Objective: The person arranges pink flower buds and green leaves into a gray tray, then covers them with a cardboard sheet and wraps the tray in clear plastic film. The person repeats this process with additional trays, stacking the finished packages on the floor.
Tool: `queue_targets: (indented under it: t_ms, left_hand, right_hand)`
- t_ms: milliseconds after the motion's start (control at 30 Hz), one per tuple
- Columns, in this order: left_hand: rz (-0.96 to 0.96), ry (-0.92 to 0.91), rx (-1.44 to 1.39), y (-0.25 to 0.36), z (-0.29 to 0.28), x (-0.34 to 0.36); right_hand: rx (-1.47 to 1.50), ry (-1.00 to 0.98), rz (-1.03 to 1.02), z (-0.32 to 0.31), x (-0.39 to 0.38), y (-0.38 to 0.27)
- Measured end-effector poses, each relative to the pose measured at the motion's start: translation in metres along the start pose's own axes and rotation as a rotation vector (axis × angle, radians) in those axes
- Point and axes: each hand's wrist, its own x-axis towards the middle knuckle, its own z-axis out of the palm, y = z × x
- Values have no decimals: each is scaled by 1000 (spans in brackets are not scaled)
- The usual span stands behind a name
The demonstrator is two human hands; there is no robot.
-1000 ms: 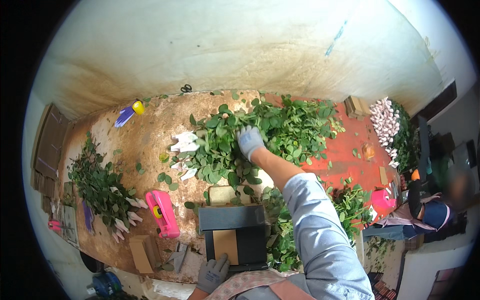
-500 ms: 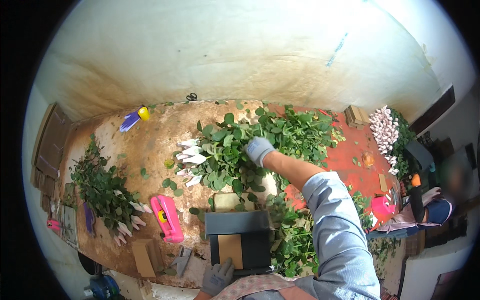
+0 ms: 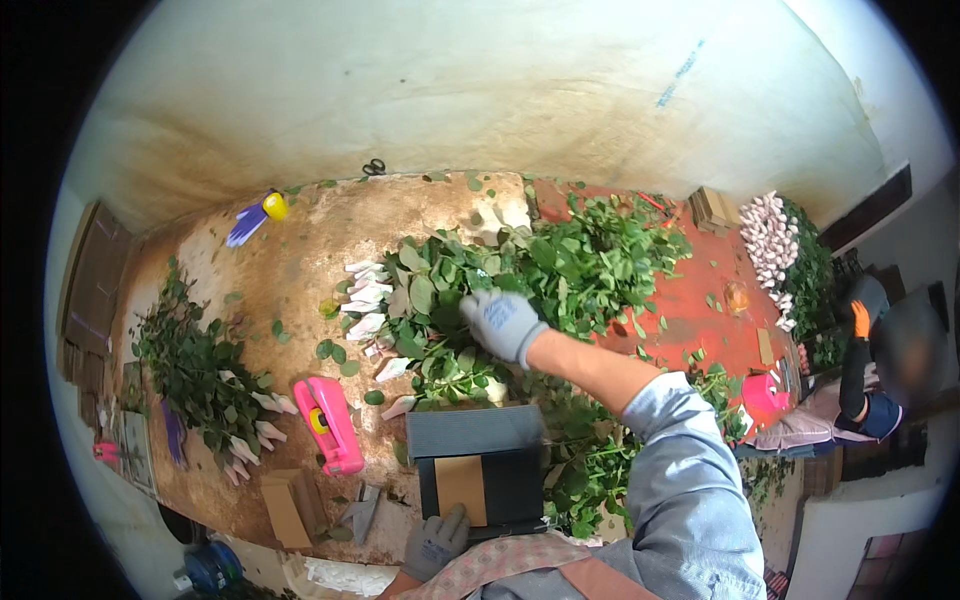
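Note:
My right hand (image 3: 505,325), in a grey glove, reaches over a leafy heap of cut roses (image 3: 440,275). Its fingers curl in among the stems, and leaves partly hide their tips. Pale pink rose heads (image 3: 370,295) point left from this heap, two of them lying closer to me. Near the table's front edge stands a black box-like stand (image 3: 475,435) with a ridged grey top. A brown cardboard piece (image 3: 460,488) lies against it. My left hand (image 3: 437,543), also gloved, rests with fingers stretched out at the cardboard's lower edge.
Left are another rose bunch (image 3: 200,375), a pink tape dispenser (image 3: 330,425) and cardboard pieces (image 3: 290,510). Purple gloves (image 3: 250,225) and scissors (image 3: 374,167) lie at the back. On the right, a co-worker (image 3: 835,410) stands by more rose heads (image 3: 768,245).
My right hand has moved left and nearer to me over the heap. Rose heads now also lie nearer the stand. The co-worker's orange-gloved hand has risen. My left hand stays at the cardboard.

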Motion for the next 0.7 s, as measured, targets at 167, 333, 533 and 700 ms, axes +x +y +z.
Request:
queue_targets:
  t_ms: [167,333,533,700]
  left_hand:
    - [-26,14,-13,-1,3,0]
    - [-50,42,21,4,8,-2]
    - [-123,84,-12,12,-4,-1]
    - [-137,93,2,18,-3,10]
  right_hand:
    - [-330,-78,170,68,16,65]
    - [-451,-151,115,77,2,81]
    - [-584,74,-38,43,6,73]
    - [-609,503,83,-64,3,93]
